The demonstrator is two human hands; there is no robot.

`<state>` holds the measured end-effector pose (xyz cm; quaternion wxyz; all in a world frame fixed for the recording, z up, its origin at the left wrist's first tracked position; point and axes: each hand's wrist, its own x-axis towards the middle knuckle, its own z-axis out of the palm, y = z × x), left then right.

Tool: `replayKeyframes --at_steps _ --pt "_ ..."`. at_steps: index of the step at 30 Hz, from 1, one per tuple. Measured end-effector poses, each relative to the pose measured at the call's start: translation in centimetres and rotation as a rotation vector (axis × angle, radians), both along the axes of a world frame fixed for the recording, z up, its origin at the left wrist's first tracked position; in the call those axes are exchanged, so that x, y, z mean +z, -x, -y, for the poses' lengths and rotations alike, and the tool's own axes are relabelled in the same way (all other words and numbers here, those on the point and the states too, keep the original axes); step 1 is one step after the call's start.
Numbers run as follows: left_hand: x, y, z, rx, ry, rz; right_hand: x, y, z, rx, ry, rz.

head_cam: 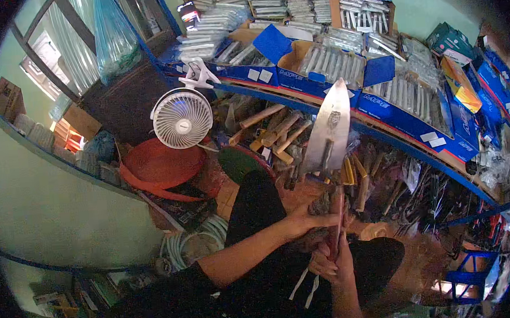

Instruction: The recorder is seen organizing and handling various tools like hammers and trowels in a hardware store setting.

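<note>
A pointed steel trowel (334,122) with a reddish handle is held upright before me, its tip pointing away from my body. The blade bears a stamped mark, and a tang joins its lower middle. My left hand (301,222) is around the upper handle, thumb along it; its other fingers are partly hidden. Lower down, my right hand (333,262) is closed around the end of the same handle. Behind the blade, wooden-handled tools (282,130) lie heaped beneath a shelf.
Blue cartons (293,78) of plastic-wrapped goods line the blue-edged shelf ahead. A white clip fan (182,119) hangs over a red basin (162,165) at left. A coiled pale hose (186,248) lies on the floor. A small blue stool (469,277) stands at lower right.
</note>
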<state>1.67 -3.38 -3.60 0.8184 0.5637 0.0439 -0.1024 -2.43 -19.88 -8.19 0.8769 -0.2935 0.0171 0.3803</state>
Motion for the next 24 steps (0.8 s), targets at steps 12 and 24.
replayKeyframes --at_steps 12,24 --pt "-1.6 -0.5 1.3 0.011 -0.11 -0.022 0.9 -0.4 -2.5 -0.36 1.437 0.904" --pt "1.2 0.0 -2.1 0.069 -0.982 0.587 6.7 -5.4 6.7 -0.617 0.917 0.764"
